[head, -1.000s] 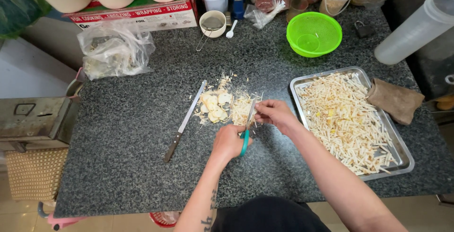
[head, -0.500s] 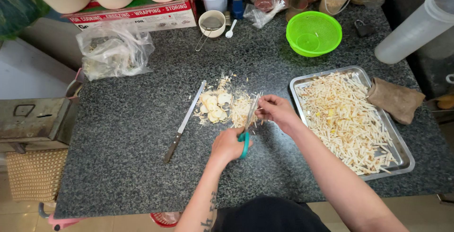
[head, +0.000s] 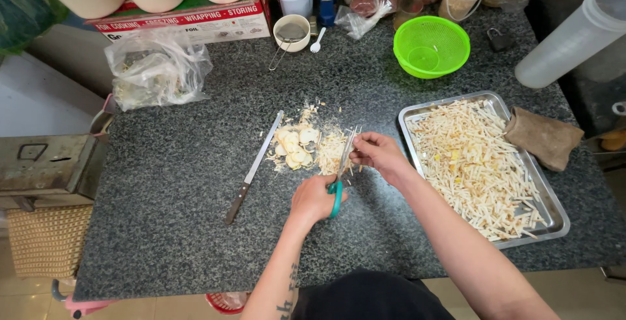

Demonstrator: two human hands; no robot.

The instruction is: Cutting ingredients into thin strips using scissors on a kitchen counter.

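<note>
My left hand (head: 314, 197) grips the teal handles of a pair of scissors (head: 342, 167), blades pointing away from me. My right hand (head: 378, 153) pinches a small pale slice at the blade tips. Just beyond lies a pile of pale slices and cut strips (head: 306, 145) on the dark granite counter (head: 176, 183). A long knife (head: 253, 167) rests left of the pile, blade pointing away. To the right, a metal tray (head: 551, 225) holds a spread of pale cut strips (head: 476, 167).
A green colander (head: 430, 46) stands behind the tray, a brown cloth (head: 542, 137) at its right edge. A clear plastic bag (head: 155, 67), a cardboard box (head: 189, 21), a small cup with a strainer (head: 291, 32), jars and a tall translucent container (head: 574, 36) line the back.
My hands and the scissors have stayed in nearly the same spot over the pile, with only slight shifts of the fingers and blades.
</note>
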